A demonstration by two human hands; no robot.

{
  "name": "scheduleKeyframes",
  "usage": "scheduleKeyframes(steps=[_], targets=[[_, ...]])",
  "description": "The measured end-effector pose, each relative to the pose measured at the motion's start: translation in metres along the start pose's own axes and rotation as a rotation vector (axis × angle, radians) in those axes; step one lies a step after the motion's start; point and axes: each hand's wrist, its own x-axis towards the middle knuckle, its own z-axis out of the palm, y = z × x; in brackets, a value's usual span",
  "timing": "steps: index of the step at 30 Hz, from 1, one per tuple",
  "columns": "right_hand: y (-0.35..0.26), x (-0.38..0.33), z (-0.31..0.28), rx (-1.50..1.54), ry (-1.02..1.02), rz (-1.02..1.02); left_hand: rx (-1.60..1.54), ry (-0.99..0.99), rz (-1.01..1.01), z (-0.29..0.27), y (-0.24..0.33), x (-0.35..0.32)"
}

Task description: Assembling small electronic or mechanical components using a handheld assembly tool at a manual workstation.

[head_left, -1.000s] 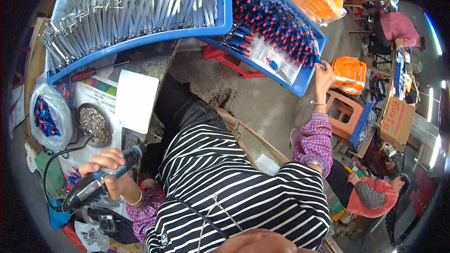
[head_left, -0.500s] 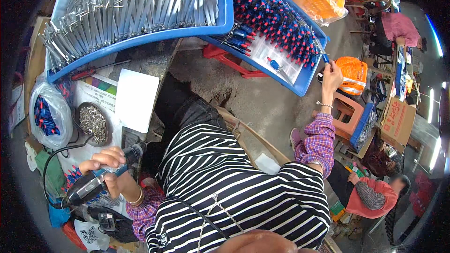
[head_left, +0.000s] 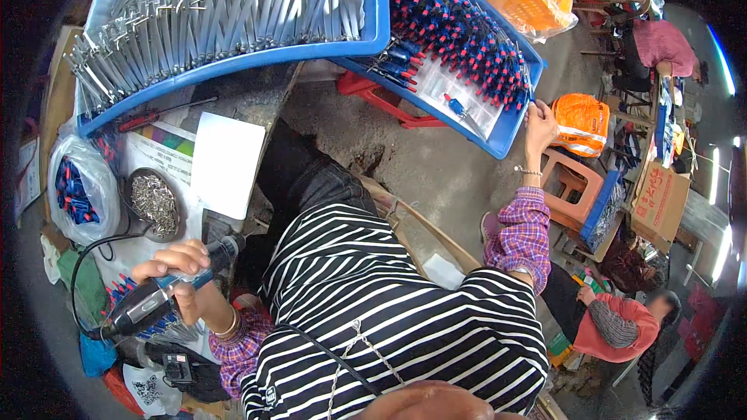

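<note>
In my left hand [head_left: 180,258] is a corded blue and black electric screwdriver [head_left: 144,308], with my fingers wrapped round its body and its grey nose toward my lap. My right hand [head_left: 540,126] reaches out to the right edge of a blue tray [head_left: 498,148]. Its fingers are pinched at the rim, round what looks like a small blue-handled tool, mostly hidden by the fingertips. Dense rows of blue-handled tools [head_left: 459,43] with red tips fill the tray's far side. A single blue-handled tool [head_left: 464,111] with a silver blade lies apart on the white liner.
A larger blue tray [head_left: 233,68] of thin metal strips stands far left. Below it are white paper [head_left: 226,163], a bowl of small metal parts [head_left: 156,204] and a bag of blue pieces [head_left: 85,187]. Beside the right hand are an orange bundle [head_left: 580,124] and a brown stool [head_left: 572,190]; people sit farther right.
My right hand has shifted slightly left, bringing the blue piece at its fingertips against the tray's rim. My left hand still grips the electric screwdriver, almost unmoved.
</note>
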Motion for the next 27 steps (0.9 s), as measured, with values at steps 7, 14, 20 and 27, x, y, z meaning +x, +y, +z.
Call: scheduleKeyframes(steps=[7, 14, 20, 27], targets=[[-0.021, -0.004, -0.01, 0.237, -0.174, 0.143, 0.008, 0.017, 0.006, -0.001, 0.003, -0.001], [-0.016, -0.002, -0.018, 0.287, -0.226, 0.25, -0.002, -0.013, 0.026, 0.001, 0.009, -0.002], [0.023, 0.01, -0.016, 0.429, -0.293, 0.307, -0.019, -0.049, 0.021, 0.005, 0.013, -0.003], [0.007, 0.009, -0.026, 0.284, -0.241, 0.266, -0.026, -0.016, 0.025, 0.006, 0.015, -0.007]])
